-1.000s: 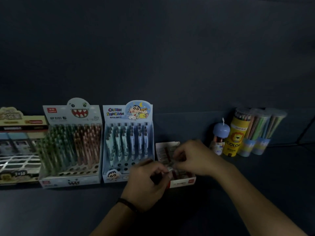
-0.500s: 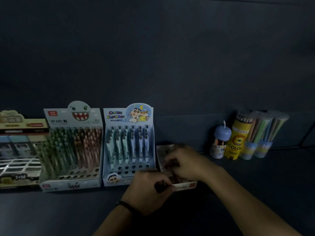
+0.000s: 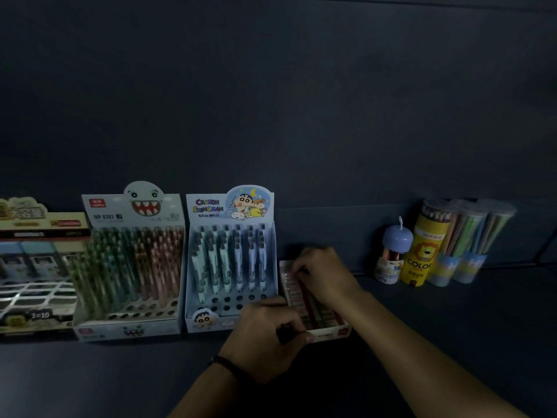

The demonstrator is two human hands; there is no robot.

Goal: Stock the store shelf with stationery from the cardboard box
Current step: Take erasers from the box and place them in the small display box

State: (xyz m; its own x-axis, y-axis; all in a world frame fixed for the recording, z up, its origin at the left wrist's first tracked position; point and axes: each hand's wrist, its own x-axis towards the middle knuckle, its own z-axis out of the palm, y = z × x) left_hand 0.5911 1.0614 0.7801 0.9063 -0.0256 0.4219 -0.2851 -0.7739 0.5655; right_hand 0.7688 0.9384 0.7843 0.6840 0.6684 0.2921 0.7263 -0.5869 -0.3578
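Your left hand (image 3: 265,330) curls round the near left corner of the small box (image 3: 331,330), which sits on the shelf (image 3: 452,327) just beside the pen display (image 3: 230,267), with open room to its right. Your right hand (image 3: 324,276) dips bent fingertips into the box's far end, and I cannot tell if they hold anything. A second ago it worked at the near edge.

Both forearms are extended forward from the lower edge, the right one entering from the lower right. The left hand (image 3: 265,330) is held knuckles-up with fingers curled inward, a dark band (image 3: 223,365) worn at its wrist. The right hand (image 3: 325,276) is set just beyond, fingers bent downward; whether anything is pinched cannot be made out.
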